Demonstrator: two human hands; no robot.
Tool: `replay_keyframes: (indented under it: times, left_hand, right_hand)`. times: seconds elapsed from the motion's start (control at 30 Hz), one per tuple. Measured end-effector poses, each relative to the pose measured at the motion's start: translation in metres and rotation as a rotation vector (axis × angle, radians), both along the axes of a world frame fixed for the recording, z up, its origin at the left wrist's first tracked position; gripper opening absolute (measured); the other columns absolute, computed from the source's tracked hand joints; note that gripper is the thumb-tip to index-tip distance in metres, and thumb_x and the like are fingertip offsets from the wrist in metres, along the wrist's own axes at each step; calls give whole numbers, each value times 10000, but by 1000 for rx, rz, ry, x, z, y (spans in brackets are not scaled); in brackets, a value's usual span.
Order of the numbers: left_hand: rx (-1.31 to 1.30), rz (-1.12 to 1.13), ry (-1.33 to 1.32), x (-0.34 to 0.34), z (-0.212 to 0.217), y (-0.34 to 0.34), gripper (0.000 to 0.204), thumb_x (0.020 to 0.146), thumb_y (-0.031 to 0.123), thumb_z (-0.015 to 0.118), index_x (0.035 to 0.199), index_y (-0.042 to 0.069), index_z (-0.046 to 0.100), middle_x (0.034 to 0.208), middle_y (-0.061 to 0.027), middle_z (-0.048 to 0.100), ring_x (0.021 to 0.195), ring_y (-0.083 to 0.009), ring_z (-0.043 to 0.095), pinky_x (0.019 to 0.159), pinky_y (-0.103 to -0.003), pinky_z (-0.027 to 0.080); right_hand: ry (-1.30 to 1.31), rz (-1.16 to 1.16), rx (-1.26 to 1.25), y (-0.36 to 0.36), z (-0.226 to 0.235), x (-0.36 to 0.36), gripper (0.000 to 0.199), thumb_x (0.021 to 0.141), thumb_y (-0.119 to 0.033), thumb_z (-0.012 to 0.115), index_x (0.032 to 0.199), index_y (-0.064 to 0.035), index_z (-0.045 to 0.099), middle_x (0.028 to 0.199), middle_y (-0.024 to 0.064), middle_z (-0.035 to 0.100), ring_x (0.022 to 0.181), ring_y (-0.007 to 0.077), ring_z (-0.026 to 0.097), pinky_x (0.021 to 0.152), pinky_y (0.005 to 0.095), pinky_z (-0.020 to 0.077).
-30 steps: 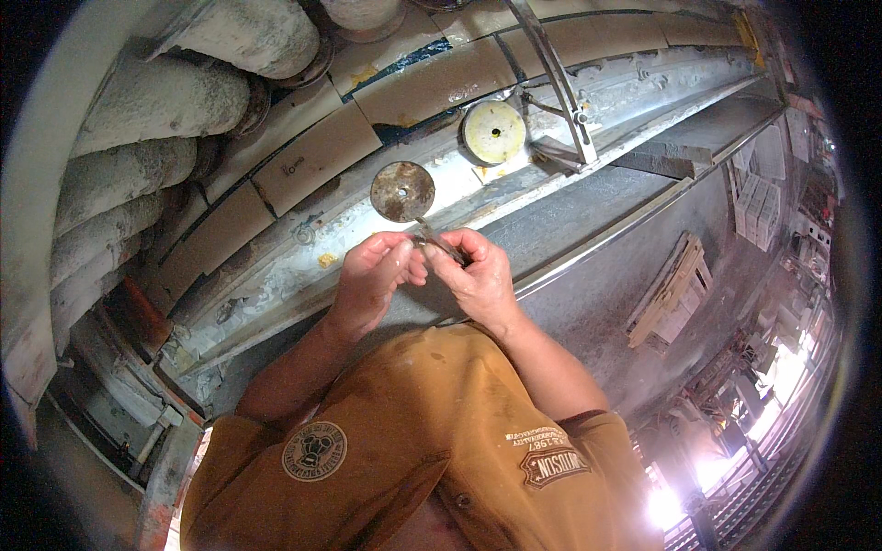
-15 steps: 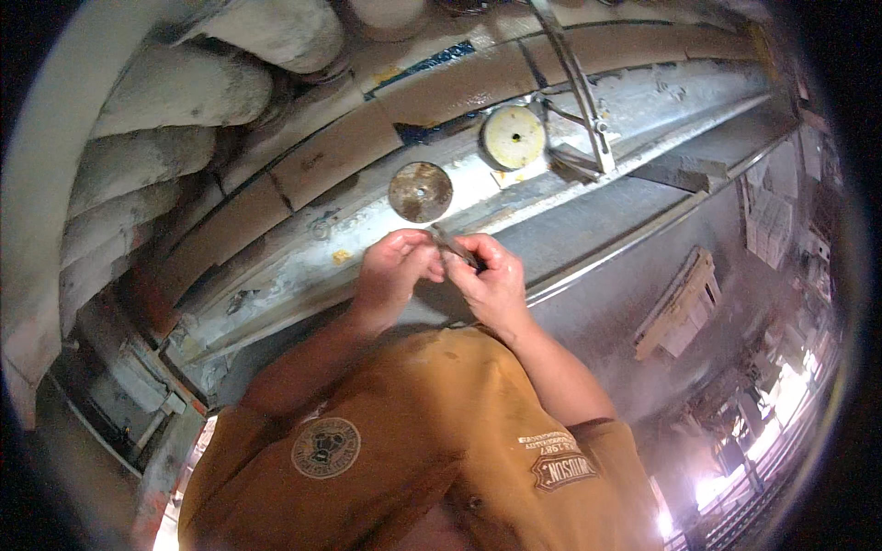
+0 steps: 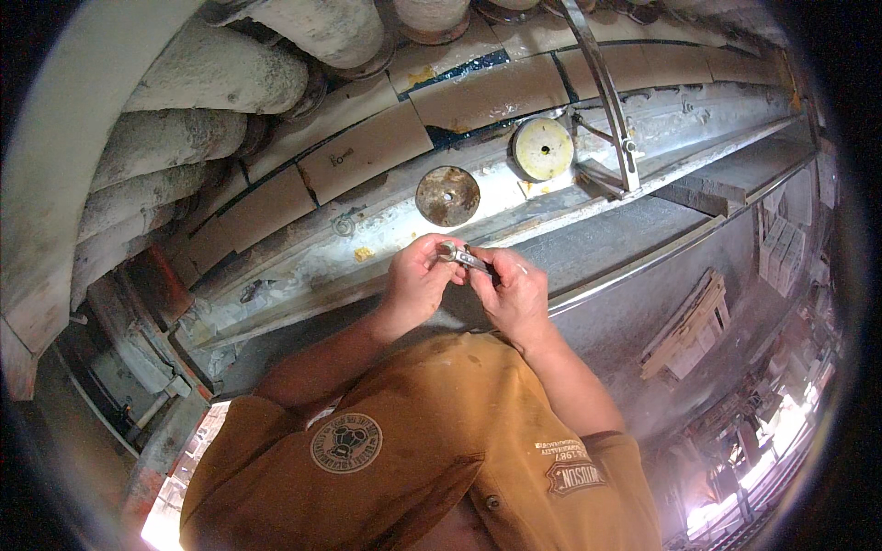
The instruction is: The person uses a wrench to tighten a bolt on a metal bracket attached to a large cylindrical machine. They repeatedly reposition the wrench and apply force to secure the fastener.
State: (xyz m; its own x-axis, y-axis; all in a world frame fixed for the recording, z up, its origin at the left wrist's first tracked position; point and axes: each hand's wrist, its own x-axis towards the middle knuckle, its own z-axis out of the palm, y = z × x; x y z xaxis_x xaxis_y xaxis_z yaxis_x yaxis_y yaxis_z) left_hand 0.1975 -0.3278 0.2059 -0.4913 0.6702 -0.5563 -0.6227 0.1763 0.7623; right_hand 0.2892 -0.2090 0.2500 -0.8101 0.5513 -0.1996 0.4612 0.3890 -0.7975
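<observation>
dusty metal ledge point(image 3: 303, 266), insulated pipes point(image 3: 220, 73) overhead

A small metal wrench point(image 3: 462, 258), silver-grey with a ring-shaped head at its left end, is held level between both hands in front of the chest. The left hand point(image 3: 418, 283) pinches the ring end; the right hand point(image 3: 516, 296) grips the shaft.

A round pale emblem patch point(image 3: 346, 443) and a shield-shaped dark patch point(image 3: 574, 477) sit on the tan shirt's chest, and flat pale boxes point(image 3: 779, 246) lean stacked at the right, too blurred to detail.
</observation>
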Motion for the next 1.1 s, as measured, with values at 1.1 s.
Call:
replay_keyframes:
  times: [1.1]
  left_hand:
    - [-16, -303, 1182, -22, 32, 16, 129, 792, 68, 584, 914, 48, 546, 820, -147, 607, 720, -279, 606, 623, -339, 496]
  right_hand:
    - [233, -474, -1328, -5, -5, -1, 128, 874, -163, 552, 877, -61, 475, 707, 50, 571, 438, 44, 379, 375, 179, 275]
